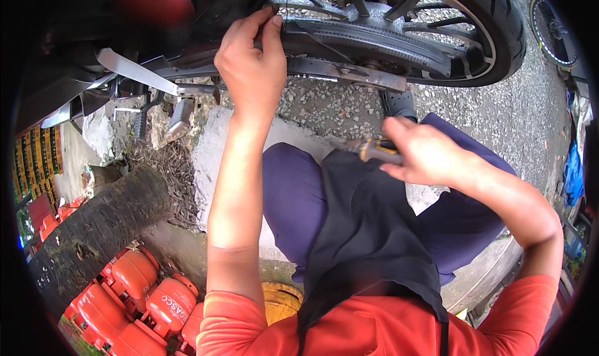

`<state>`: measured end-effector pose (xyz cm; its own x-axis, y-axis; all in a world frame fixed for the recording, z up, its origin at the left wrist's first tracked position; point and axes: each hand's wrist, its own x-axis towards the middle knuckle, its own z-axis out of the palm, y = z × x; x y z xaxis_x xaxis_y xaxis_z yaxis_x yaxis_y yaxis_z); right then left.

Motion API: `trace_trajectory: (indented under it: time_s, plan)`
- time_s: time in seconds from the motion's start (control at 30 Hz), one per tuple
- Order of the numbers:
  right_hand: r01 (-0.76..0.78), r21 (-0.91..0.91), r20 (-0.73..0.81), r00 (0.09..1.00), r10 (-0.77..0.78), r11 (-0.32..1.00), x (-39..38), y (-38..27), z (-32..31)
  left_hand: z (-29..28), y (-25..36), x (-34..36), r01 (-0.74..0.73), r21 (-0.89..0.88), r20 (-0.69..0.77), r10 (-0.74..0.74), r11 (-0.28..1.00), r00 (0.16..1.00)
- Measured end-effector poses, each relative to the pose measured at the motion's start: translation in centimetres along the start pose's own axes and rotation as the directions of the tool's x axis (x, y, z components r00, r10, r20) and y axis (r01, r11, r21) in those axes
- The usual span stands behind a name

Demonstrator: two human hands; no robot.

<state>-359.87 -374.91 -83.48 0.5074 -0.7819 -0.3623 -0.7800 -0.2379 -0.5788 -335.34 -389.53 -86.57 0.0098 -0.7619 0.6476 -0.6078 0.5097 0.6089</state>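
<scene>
The fingers (272, 33) of the left hand (253, 66) bend at upper centre, thumb and index tips nearly together beside a thin dark strand; whether they pinch it I cannot tell. The fingers of the right hand (430, 151), blurred at right of centre, are curled closed around a grey-and-yellow-handled metal hand tool (378, 151), its metal end pointing left.

Above, the black-tyred, grey-spoked motorcycle wheel (508, 41) fills the top centre and upper right, with a silver hub and a grey ridged band. Under it runs a long grey metal bar (312, 68), brownish towards its right end.

At lower left, glossy red rounded metal gas cylinders (134, 274) cluster together, their insides hidden; a yellow rounded object (282, 301) shows at bottom centre.

The left forearm rises almost straight from the lower edge; the right arm bends at lower right, its forearm slanting up and left. The 2 hands are well apart.
</scene>
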Motion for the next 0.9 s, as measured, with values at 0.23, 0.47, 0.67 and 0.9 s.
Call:
trace_trajectory:
  time_s: [0.23, 0.47, 0.67, 0.9]
  plan:
    - [-0.153, -0.146, -0.451, 0.890, 0.072, 0.977, 0.3, -3.3, -8.1, 0.8, 0.4, -0.8, 0.078, -0.015, -0.050, -0.079, 0.997, 0.996]
    - [-0.208, -0.256, -0.600, 0.800, 0.013, 0.944, 6.5, -2.3, -5.9, 1.2, -0.2, -0.9, -0.092, 0.109, 0.003, 0.092, 0.990, 0.996]
    - [-0.185, -0.219, -0.620, 0.784, 0.009, 0.958, 8.4, -2.9, -6.0, 1.1, -0.3, -1.1, -0.057, 0.085, -0.003, 0.058, 0.995, 0.998]
    - [-0.165, -0.155, -0.625, 0.780, 0.033, 0.974, 9.3, -2.7, -6.5, 0.8, 0.4, -0.7, 0.005, 0.095, 0.061, -0.011, 0.995, 0.998]
